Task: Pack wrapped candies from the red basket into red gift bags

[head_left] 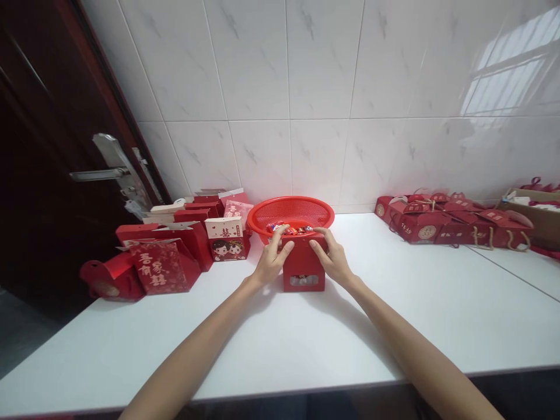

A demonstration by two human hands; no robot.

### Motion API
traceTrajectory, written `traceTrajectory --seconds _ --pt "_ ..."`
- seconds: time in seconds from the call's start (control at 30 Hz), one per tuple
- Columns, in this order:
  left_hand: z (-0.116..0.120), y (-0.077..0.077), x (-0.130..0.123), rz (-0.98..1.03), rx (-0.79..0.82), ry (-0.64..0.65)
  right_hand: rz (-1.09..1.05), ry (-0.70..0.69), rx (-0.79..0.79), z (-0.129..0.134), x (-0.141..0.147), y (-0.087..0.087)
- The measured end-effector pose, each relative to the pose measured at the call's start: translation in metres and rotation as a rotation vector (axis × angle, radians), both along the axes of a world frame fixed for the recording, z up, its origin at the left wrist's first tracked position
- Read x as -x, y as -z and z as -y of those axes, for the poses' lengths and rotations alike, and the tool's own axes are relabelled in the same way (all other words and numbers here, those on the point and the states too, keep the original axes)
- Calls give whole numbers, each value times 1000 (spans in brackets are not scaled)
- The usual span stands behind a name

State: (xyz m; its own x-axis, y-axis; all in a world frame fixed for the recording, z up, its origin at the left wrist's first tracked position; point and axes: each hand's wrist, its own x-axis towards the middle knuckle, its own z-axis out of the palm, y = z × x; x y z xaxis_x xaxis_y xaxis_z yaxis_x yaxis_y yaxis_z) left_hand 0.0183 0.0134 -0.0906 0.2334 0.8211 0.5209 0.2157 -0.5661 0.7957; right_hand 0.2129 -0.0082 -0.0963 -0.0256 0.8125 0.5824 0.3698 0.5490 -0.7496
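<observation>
A red paper gift box stands upright on the white table, with a small clear window low on its front. My left hand grips the box's upper left edge, thumb on the front. On the upper right edge my right hand does the same, its thumb also against the front. Just behind the box is a red plastic basket with wrapped candies showing over the box top. The far sides of the box and some fingers are hidden.
Several red and cream gift boxes crowd the left side; one with cartoon figures is nearest the basket. Red handled boxes lie at the back right, beside a cardboard carton. A tiled wall rises behind; a dark door stands left.
</observation>
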Motion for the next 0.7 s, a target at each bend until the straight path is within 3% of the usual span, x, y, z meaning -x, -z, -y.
traceTrajectory --seconds 0.27,0.5,0.7 --pt "8 1 -1 17 41 15 -42 -22 -38 4 3 -2" --pt "5 2 -7 143 96 31 13 95 -40 6 13 0" --pt "1 3 -12 326 280 170 29 105 8 6 13 1"
